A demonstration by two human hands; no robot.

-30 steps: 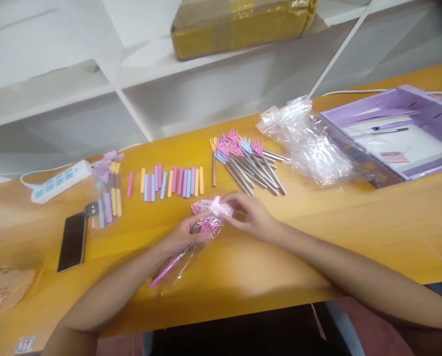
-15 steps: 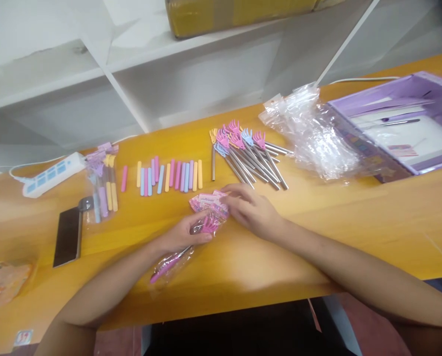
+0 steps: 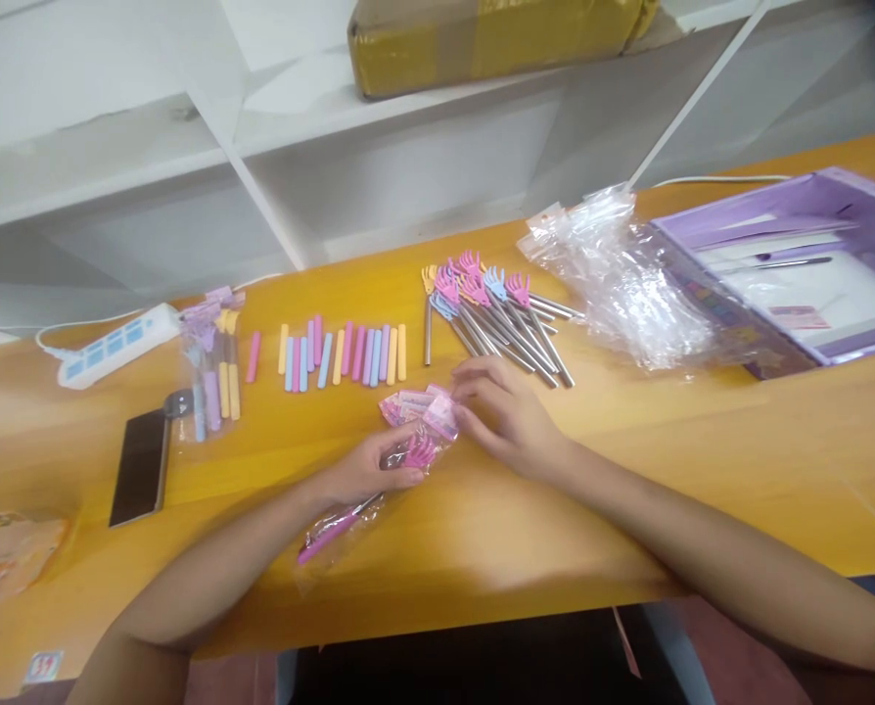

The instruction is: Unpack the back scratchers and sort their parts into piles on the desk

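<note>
My left hand is closed around a clear plastic bag with a pink back scratcher inside. The scratcher's hand-shaped head points up and right, past my thumb. Pink printed cards show at the bag's upper end. My right hand has its fingers curled at that end, the tips against the bag's edge beside the cards. Behind my hands lies a pile of back scratchers with metal rods and pink, blue and yellow heads. Left of the pile, coloured handle sleeves lie in a rough row.
Clear plastic bags are heaped next to a purple box on the right. At left are bagged back scratchers, a phone and a white power strip. A taped parcel sits on the shelf behind.
My right hand's fingertips have shifted slightly right, from over the cards to the bag's edge. My left hand keeps its hold. The whole view has shifted a little.
</note>
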